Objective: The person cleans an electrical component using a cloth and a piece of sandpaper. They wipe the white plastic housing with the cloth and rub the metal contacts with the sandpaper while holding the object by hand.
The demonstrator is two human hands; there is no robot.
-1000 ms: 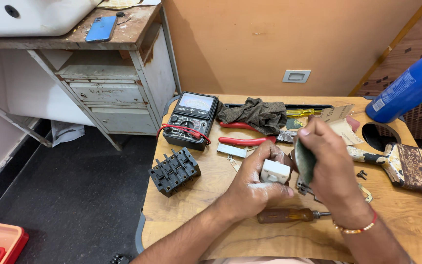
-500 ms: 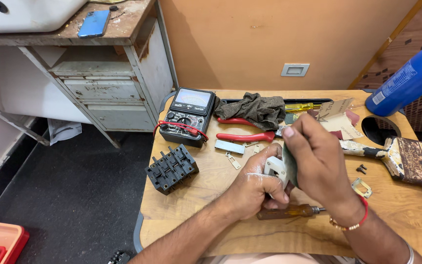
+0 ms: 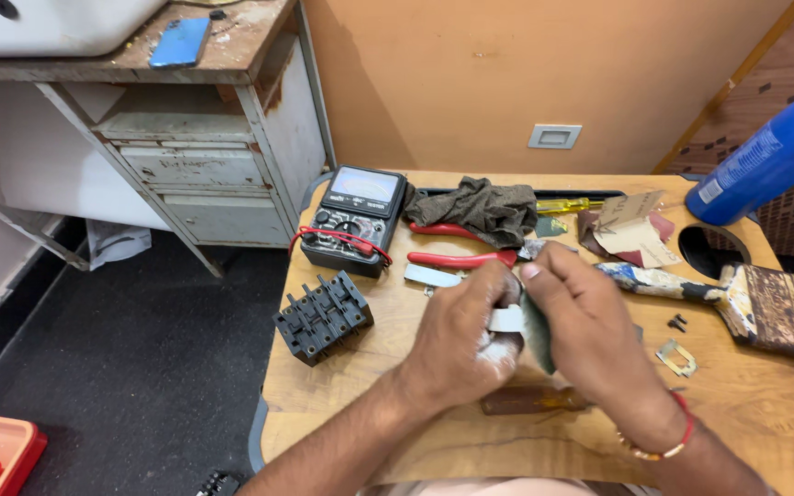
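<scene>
My left hand (image 3: 459,344) grips a small white plastic block (image 3: 507,319) above the wooden table (image 3: 342,395). My right hand (image 3: 585,335) presses a dark green-grey sheet, like sandpaper (image 3: 538,335), against the block's side. White dust coats my left palm. Under my hands lies a brown-handled screwdriver (image 3: 530,400).
A black multimeter with red leads (image 3: 357,219), a black terminal block (image 3: 323,317), red-handled pliers (image 3: 457,260), a dark rag (image 3: 484,209), a paint brush (image 3: 746,298), sandpaper scraps (image 3: 631,234) and a blue bottle (image 3: 765,165) surround my hands. A worn cabinet (image 3: 195,165) stands at left.
Both hands have shifted slightly toward the table's middle, still rubbing the sheet on the white block; my right hand has slid lower along it.
</scene>
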